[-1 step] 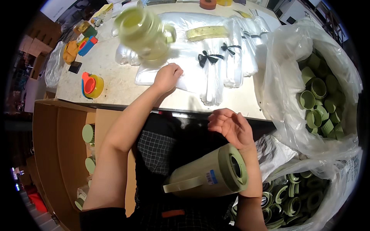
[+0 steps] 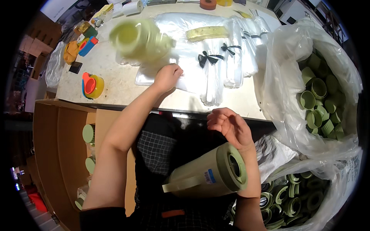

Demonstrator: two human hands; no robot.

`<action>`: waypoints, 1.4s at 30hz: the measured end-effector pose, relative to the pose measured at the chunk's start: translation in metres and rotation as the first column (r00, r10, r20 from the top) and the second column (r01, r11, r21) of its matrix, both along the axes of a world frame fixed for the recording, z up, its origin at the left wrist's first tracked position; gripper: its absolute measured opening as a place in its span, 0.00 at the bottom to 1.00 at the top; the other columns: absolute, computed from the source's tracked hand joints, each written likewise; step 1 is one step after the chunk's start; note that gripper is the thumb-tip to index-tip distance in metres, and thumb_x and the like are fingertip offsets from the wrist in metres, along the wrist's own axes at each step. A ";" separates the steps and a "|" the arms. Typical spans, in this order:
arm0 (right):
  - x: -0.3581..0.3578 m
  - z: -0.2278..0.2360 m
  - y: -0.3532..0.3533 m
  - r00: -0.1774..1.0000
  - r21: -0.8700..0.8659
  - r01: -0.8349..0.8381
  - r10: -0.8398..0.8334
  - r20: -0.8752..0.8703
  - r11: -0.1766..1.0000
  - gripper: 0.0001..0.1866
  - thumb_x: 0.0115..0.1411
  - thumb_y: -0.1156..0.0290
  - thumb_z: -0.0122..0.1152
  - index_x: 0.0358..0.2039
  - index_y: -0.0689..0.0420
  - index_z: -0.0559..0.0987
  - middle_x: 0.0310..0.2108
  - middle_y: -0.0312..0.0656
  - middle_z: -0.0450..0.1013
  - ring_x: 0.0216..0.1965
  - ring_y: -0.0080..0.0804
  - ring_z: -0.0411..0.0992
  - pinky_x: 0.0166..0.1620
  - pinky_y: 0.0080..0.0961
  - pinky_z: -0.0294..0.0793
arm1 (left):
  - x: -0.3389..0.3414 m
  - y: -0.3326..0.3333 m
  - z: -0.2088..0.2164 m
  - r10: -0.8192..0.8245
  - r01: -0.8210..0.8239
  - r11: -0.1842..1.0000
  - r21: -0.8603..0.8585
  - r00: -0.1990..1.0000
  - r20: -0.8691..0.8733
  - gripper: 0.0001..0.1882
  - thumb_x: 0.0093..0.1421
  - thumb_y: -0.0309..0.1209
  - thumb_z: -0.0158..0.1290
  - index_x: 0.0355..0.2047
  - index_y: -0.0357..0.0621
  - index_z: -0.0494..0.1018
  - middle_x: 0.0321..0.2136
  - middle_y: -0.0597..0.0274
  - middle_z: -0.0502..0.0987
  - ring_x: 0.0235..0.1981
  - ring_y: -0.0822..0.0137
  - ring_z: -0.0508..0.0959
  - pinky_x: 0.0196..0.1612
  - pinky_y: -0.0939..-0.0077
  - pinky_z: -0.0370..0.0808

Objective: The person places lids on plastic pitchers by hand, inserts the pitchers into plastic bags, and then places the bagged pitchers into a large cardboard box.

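Observation:
My left hand (image 2: 168,79) is closed in a fist over the near edge of a stack of clear plastic bags (image 2: 189,79); what it holds, if anything, is hidden. Just beyond it is a pale green jug (image 2: 140,40), tilted and smeared by motion, its handle to the right. Whether that jug touches anything I cannot tell. Palm up and empty, my right hand (image 2: 230,127) hangs in front of the table edge with its fingers loosely curled and apart. A second jug (image 2: 202,173), with a green lid and a blue label, lies slanted across my lap against my right forearm.
At left stands an open cardboard box (image 2: 63,154) with green-lidded items. Tape dispensers (image 2: 92,85) sit on the table's left. On the right, plastic sacks hold green cup-shaped parts (image 2: 319,88) and green rings (image 2: 293,206). Bundles tied with black strips (image 2: 210,58) lie on the table.
The blurred jug has shifted left and tipped further, uncovering a white roll behind it. The jug on my lap has turned slightly. My hands have hardly moved.

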State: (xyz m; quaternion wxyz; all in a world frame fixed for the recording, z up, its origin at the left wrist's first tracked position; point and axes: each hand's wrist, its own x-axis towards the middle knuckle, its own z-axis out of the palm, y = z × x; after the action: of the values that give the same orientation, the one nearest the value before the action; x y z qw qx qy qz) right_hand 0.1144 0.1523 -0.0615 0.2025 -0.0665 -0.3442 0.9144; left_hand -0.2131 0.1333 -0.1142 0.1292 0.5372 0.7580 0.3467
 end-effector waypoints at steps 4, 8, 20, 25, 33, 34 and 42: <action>-0.002 -0.013 0.001 0.983 -0.064 0.179 -0.176 0.056 0.982 0.27 0.69 0.55 0.51 0.54 0.69 0.71 0.48 0.55 0.74 0.48 0.40 0.75 0.55 0.38 0.75 | 0.001 -0.004 0.027 -0.047 0.083 0.993 0.083 0.930 -0.365 0.11 0.63 0.33 0.54 0.27 0.40 0.75 0.21 0.56 0.75 0.25 0.63 0.73 0.34 0.70 0.71; -0.017 -0.013 -0.003 0.957 -0.055 0.268 -0.259 0.133 0.962 0.15 0.67 0.65 0.59 0.46 0.64 0.75 0.40 0.44 0.76 0.39 0.31 0.76 0.49 0.33 0.79 | -0.008 0.005 0.033 0.071 -0.269 0.945 0.188 0.727 0.683 0.10 0.65 0.32 0.51 0.30 0.41 0.76 0.26 0.62 0.78 0.29 0.70 0.74 0.36 0.73 0.72; -0.010 -0.006 -0.015 0.697 0.144 0.667 -0.680 0.227 0.731 0.07 0.62 0.75 0.64 0.35 0.67 0.79 0.31 0.40 0.78 0.32 0.19 0.75 0.36 0.18 0.75 | 0.147 -0.082 0.093 -0.209 -0.110 0.961 0.254 0.315 0.926 0.12 0.70 0.30 0.47 0.33 0.37 0.76 0.36 0.51 0.83 0.37 0.66 0.82 0.43 0.72 0.79; 0.001 0.004 -0.019 0.747 0.642 0.275 -0.579 0.326 0.716 0.08 0.61 0.73 0.65 0.36 0.67 0.82 0.33 0.42 0.80 0.31 0.23 0.76 0.36 0.20 0.76 | 0.166 -0.097 0.077 -0.221 0.080 0.975 0.208 0.473 0.853 0.14 0.70 0.33 0.49 0.34 0.33 0.77 0.34 0.56 0.82 0.36 0.71 0.80 0.44 0.76 0.76; 0.026 0.018 -0.035 0.787 0.561 0.284 -0.524 0.326 0.777 0.05 0.55 0.83 0.65 0.34 0.66 0.82 0.33 0.40 0.80 0.33 0.20 0.76 0.39 0.18 0.76 | 0.188 -0.103 0.061 -0.178 0.150 0.982 0.116 0.513 0.840 0.10 0.65 0.25 0.49 0.29 0.36 0.78 0.29 0.59 0.80 0.31 0.73 0.77 0.38 0.80 0.73; 0.032 0.010 -0.034 0.751 0.597 0.330 -0.587 0.303 0.731 0.06 0.55 0.84 0.65 0.34 0.66 0.82 0.33 0.40 0.80 0.32 0.20 0.75 0.39 0.18 0.76 | 0.183 -0.105 0.062 -0.109 0.103 0.992 0.071 0.428 0.897 0.09 0.65 0.25 0.50 0.28 0.36 0.77 0.29 0.59 0.80 0.31 0.73 0.77 0.38 0.80 0.73; 0.017 0.037 -0.052 0.753 0.701 0.155 -0.543 0.372 0.696 0.05 0.54 0.78 0.67 0.33 0.62 0.81 0.35 0.38 0.80 0.33 0.20 0.73 0.40 0.20 0.73 | 0.185 -0.122 0.078 -0.198 0.119 0.979 0.163 0.403 0.894 0.07 0.64 0.28 0.52 0.32 0.37 0.75 0.29 0.66 0.78 0.31 0.77 0.74 0.39 0.81 0.72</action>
State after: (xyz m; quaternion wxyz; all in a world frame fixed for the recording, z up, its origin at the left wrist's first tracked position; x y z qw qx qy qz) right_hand 0.1315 0.1007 -0.0245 0.2823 -0.3238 -0.6523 0.6245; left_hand -0.0281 0.0112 -0.0365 0.5293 0.3394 0.5012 0.5945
